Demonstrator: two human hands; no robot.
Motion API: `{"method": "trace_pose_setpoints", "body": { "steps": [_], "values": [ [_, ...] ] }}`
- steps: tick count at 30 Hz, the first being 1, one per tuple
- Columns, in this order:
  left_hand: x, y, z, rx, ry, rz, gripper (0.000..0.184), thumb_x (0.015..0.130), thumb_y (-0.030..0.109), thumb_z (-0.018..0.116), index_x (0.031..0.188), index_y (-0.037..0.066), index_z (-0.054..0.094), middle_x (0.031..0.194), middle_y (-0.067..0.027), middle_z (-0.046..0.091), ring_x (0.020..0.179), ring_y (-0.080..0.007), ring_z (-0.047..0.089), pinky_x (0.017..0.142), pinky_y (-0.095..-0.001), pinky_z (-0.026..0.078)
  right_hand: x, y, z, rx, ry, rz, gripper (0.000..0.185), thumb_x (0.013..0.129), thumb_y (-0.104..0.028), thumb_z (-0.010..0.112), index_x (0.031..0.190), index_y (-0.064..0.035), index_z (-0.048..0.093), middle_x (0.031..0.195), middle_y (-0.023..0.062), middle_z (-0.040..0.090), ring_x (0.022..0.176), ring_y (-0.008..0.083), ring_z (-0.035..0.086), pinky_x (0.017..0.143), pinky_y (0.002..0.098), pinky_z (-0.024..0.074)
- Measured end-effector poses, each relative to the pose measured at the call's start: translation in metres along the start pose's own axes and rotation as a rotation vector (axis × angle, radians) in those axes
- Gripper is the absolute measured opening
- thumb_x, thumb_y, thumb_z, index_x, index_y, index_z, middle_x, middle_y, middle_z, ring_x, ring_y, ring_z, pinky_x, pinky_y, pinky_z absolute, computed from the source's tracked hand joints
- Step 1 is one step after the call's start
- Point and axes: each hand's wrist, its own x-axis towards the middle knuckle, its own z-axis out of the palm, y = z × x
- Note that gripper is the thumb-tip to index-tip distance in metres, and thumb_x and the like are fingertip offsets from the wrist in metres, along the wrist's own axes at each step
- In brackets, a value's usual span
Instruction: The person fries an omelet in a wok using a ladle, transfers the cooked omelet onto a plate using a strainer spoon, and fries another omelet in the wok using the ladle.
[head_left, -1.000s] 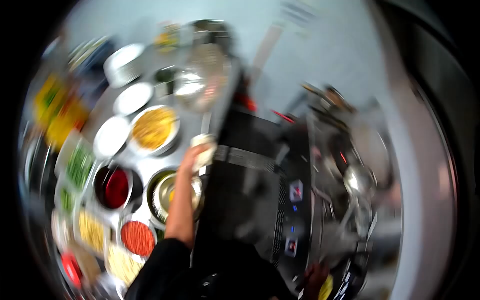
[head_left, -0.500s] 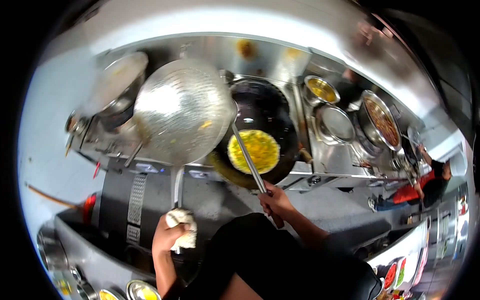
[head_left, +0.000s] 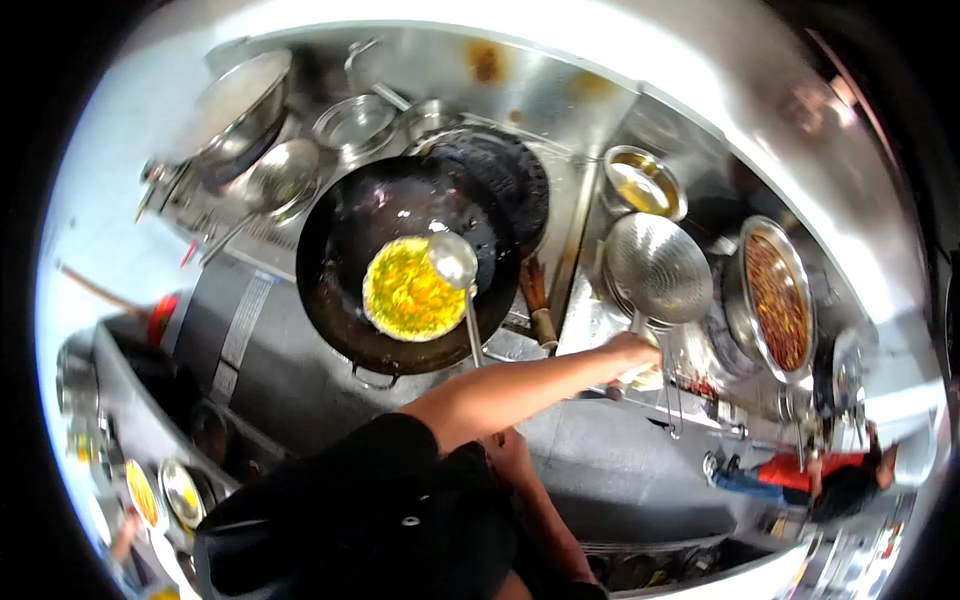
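Observation:
My left arm reaches across to the right, and my left hand point(head_left: 632, 358) is closed around the handle of a perforated strainer point(head_left: 658, 262), with a pale cloth point(head_left: 645, 378) in its grip. The strainer bowl is over the pots on the right side of the stove. Below that arm, my right hand point(head_left: 508, 455) is closed on the end of a ladle point(head_left: 454, 260); part of the handle is hidden behind the forearm. The ladle's bowl rests over the edge of a round yellow egg omelette point(head_left: 408, 295) flecked with green, inside a black wok point(head_left: 340, 225).
A dark burner point(head_left: 520, 185) shows behind the wok. Left stand a steaming pot point(head_left: 245, 110) and a second strainer point(head_left: 285, 175). To the right are a bowl of yellow liquid point(head_left: 645, 185) and a pot of reddish-brown food point(head_left: 778, 300). Another person point(head_left: 845, 480) stands far right.
My left hand has carried the strainer from above the wok's left side to the pots at the right. The whole omelette now shows, further left in view, with the ladle bowl over it.

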Motion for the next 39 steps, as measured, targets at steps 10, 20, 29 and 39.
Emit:
{"method": "trace_pose_setpoints", "body": {
  "steps": [10, 20, 29, 39],
  "values": [
    [-0.093, -0.065, -0.059, -0.462, -0.547, 0.137, 0.022, 0.092, 0.02, 0.053, 0.079, 0.004, 0.06, 0.066, -0.0081, 0.059, 0.054, -0.0173, 0.058, 0.045, -0.0302, 0.048, 0.026, 0.022, -0.047, -0.027, 0.086, -0.261, 0.033, 0.086, -0.01, 0.058, 0.117, 0.0002, 0.054, 0.089, 0.0138, 0.064, 0.069, 0.0217, 0.058, 0.062, 0.0383, 0.0489],
    [-0.299, -0.204, -0.24, -0.963, 0.931, -0.215, 0.033, 0.081, 0.033, 0.054, 0.099, 0.006, 0.056, 0.088, -0.0126, 0.062, 0.078, -0.0306, 0.062, 0.066, -0.0444, 0.053, 0.044, 0.055, -0.032, 0.008, 0.146, -0.054, 0.06, 0.087, -0.014, 0.058, 0.144, -0.0084, 0.038, 0.067, 0.0008, 0.051, 0.059, 0.0073, 0.046, 0.051, 0.0259, 0.0386],
    [-0.268, -0.205, -0.277, -0.744, 0.772, -0.326, 0.025, 0.088, 0.022, 0.059, 0.101, 0.002, 0.053, 0.081, -0.0125, 0.06, 0.063, -0.0252, 0.061, 0.051, -0.0361, 0.053, 0.055, 0.005, -0.028, -0.134, 0.298, -0.041, 0.06, 0.085, -0.012, 0.06, 0.142, -0.008, 0.041, 0.061, 0.0019, 0.046, 0.055, 0.008, 0.043, 0.05, 0.0265, 0.0378],
    [-0.245, -0.084, -0.344, -0.79, 0.628, 0.124, 0.019, 0.085, 0.009, 0.051, 0.099, -0.003, 0.049, 0.082, -0.0169, 0.061, 0.068, -0.0284, 0.063, 0.052, -0.0395, 0.054, 0.071, -0.148, -0.008, 0.291, 0.389, 0.034, 0.061, 0.089, 0.0, 0.053, 0.146, -0.0055, 0.031, 0.063, -0.0016, 0.048, 0.047, 0.0068, 0.045, 0.042, 0.0228, 0.0392]
  ]
}}
